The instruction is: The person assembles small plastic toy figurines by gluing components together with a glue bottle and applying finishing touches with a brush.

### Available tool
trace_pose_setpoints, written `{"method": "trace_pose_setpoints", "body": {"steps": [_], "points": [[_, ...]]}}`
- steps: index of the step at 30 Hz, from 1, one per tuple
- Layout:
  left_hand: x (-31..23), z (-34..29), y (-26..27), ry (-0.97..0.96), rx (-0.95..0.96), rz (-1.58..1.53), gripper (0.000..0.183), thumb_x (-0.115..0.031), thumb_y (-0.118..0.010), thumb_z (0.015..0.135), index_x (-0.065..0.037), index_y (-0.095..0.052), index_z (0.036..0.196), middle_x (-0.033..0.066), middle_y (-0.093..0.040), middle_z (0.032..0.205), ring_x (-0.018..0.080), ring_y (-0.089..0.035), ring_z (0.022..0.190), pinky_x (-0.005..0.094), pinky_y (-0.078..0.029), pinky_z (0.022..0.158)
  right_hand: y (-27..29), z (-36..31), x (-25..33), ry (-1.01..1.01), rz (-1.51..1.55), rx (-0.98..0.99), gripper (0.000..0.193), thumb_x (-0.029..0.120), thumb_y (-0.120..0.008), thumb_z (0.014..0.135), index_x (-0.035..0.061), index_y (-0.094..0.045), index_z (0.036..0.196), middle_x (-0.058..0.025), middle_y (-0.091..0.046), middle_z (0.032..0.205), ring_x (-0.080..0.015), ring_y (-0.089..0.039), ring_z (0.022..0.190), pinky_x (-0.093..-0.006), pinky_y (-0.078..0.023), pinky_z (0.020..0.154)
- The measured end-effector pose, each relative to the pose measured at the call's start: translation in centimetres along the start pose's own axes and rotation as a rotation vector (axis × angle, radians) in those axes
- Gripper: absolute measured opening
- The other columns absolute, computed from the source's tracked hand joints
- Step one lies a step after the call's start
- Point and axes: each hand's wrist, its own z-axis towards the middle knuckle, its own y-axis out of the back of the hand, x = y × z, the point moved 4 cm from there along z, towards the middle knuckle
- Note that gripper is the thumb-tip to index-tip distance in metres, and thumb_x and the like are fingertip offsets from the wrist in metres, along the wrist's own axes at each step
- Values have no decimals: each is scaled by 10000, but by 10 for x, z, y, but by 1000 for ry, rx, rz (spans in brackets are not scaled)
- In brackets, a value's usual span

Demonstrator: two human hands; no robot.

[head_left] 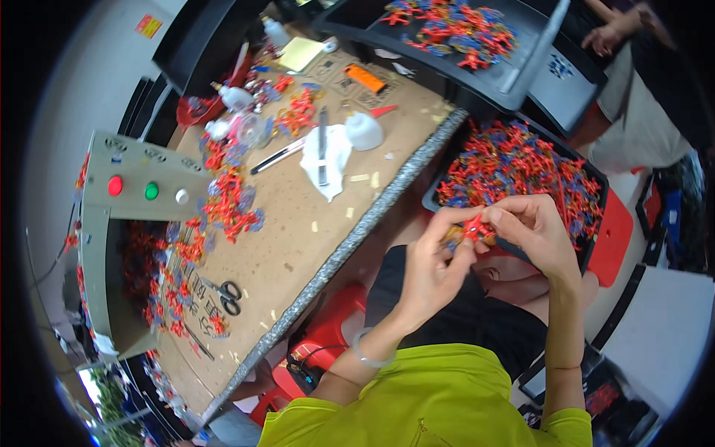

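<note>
Between my two hands is a small red plastic figure (474,226) with amber and blue parts. My left hand (439,261) pinches it from the left, fingertips closed on it. My right hand (532,227) grips its other side between thumb and forefinger. Fine details of the piece are covered by the fingers. Just beyond my hands, a black tray (432,200) holds a heap of similar red, blue and amber figures (514,167).
A worktable (298,253) on the left carries scissors (229,296), a white squeeze bottle (363,131), tweezers (322,149) on a white cloth, an orange cutter (365,77) and loose figures (231,201). A grey machine (141,175) with buttons stands there. Another person's hand (607,37) is at upper right.
</note>
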Motion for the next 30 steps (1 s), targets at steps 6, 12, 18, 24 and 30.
{"method": "trace_pose_setpoints", "body": {"steps": [6,12,18,24,30], "points": [[-38,-54,84,-14,-405,-56,342,55,-456,895,10,-449,1234,144,-635,899,107,-577,706,189,-449,581,-106,61,19,752,-737,-200,169,78,-617,841,-54,-651,942,-175,-612,793,-281,-645,622,-354,-500,543],[-41,-77,126,-35,-632,-10,349,47,-444,883,-22,-439,1225,157,-645,823,116,-553,624,211,-435,544,-167,115,-4,709,-1160,-305,153,86,-640,791,-53,-597,838,-197,-575,871,-351,-633,605,-432,-506,527],[-24,-68,129,-40,-572,-156,353,48,-446,898,-23,-440,1244,142,-649,828,96,-565,648,190,-443,563,-173,124,55,1046,-754,-448,97,55,-646,753,-6,-594,807,-124,-607,783,-271,-600,537,-388,-462,482],[-18,-61,127,-32,-499,-188,333,41,-439,916,-43,-444,1238,154,-650,833,95,-539,592,209,-464,576,-161,97,78,828,-376,-233,64,6,-628,766,-24,-578,793,-38,-634,728,-39,-569,605,-215,-459,540],[-17,-53,113,-17,-401,-117,318,36,-459,906,-20,-458,1220,119,-647,807,80,-557,603,186,-442,542,-130,36,47,501,-28,-39,158,-57,-645,799,-36,-640,955,-56,-669,858,-68,-607,748,-214,-500,684]]}}
